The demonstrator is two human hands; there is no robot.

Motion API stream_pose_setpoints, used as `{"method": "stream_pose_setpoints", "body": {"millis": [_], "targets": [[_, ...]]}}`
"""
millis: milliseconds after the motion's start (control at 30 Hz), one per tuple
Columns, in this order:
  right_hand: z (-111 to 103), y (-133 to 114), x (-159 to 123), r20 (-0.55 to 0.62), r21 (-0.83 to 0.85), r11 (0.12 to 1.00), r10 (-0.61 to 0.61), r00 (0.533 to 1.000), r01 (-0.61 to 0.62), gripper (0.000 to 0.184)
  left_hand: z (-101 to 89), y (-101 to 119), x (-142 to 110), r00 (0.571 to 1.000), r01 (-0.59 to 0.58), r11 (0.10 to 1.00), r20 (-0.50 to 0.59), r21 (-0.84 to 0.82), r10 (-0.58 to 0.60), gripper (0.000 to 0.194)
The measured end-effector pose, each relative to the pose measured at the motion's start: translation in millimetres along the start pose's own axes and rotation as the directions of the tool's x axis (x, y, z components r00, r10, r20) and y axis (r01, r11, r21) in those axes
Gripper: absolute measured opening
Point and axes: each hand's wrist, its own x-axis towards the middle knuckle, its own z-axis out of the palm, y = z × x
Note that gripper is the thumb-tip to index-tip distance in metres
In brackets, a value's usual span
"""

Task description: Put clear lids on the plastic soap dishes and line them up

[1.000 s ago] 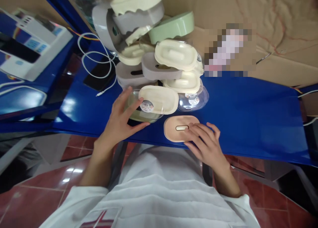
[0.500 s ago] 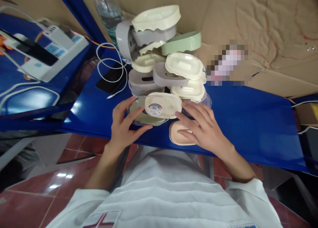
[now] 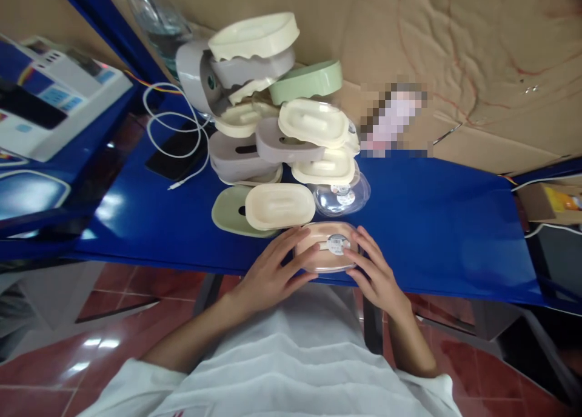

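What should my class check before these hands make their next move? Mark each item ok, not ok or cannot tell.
1. Left hand on the clear cover's left end: ok.
2. Right hand on its right end: ok.
3. Clear cover over the peach piece: ok.
4. Cover seated evenly all round: cannot tell; fingers hide the ends.
5. Green piece free of overlap: not ok; a cream piece lies partly over it.
6. White cable apart from both hands: ok.

Lower centre of frame: the left hand (image 3: 275, 265) and right hand (image 3: 377, 277) hold the clear cover (image 3: 337, 245) over the peach case (image 3: 325, 262). Upper centre: plastic parts (image 3: 313, 125) lie piled.
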Motion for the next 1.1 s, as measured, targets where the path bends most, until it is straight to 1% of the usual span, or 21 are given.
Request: {"method": "stream_pose_setpoints", "body": {"millis": [67,133,233,333,467,533,700,767,900,1000,1033,1100], "targets": [[2.5,3.9,-0.1,0.007,-0.001,1.000,0.020,1.000,-0.020,0.061,1.4,-0.9,-1.9,1.000,-0.004,0.999,0.026,0.033,0.003,0.067],[4.6,5.6,-0.6,0.004,-0.019,1.000,0.015,1.000,-0.015,0.062,1.7,-1.9,-4.1,0.999,-0.029,0.998,0.035,0.064,0.027,0.069],[6.8,5.4,-4.4,0.001,-0.077,0.997,-0.013,1.000,0.013,0.068,2.6,-4.5,-8.0,0.996,-0.088,0.988,0.024,0.127,0.085,0.070],[8.0,3.0,-9.3,-0.009,-0.143,0.989,-0.028,1.000,0.027,0.075,3.7,-6.6,-10.7,0.992,-0.128,0.979,0.031,0.156,0.124,0.067],[9.3,-2.3,-10.5,-0.022,-0.171,0.984,-0.050,0.998,0.046,0.077,4.5,-5.8,-11.1,0.986,-0.160,0.971,-0.027,0.179,0.167,0.063],[10.4,-4.5,-8.4,-0.018,-0.157,0.987,-0.040,0.999,0.036,0.077,4.8,-4.6,-10.6,0.985,-0.152,0.971,-0.050,0.183,0.163,0.061],[13.0,-5.4,-1.6,0.004,-0.169,0.986,0.012,1.000,-0.011,0.080,5.9,-2.2,-8.0,0.997,-0.054,0.990,-0.050,0.129,0.061,0.064],[13.2,-5.1,0.0,0.013,-0.196,0.981,0.014,1.000,-0.011,0.080,6.2,-0.9,-6.2,0.998,-0.056,0.989,-0.033,0.137,0.061,0.063],[12.6,-6.6,-1.1,0.016,-0.249,0.968,0.028,0.999,-0.023,0.081,6.6,1.7,-2.6,0.998,-0.048,0.985,0.035,0.167,0.043,0.058],[8.5,-6.8,-11.9,-0.007,-0.262,0.965,0.029,1.000,-0.030,0.081,7.1,1.4,-3.8,0.997,-0.069,0.988,0.056,0.139,0.061,0.056],[5.2,-5.1,-18.4,-0.009,-0.266,0.963,0.035,0.999,-0.036,0.080,7.3,0.9,-5.2,0.996,-0.079,0.989,0.050,0.126,0.074,0.056],[-5.2,3.2,-35.2,-0.035,-0.285,0.955,0.072,0.997,-0.079,0.076,7.2,0.0,-8.7,0.996,-0.085,0.991,0.005,0.105,0.085,0.055]]}}
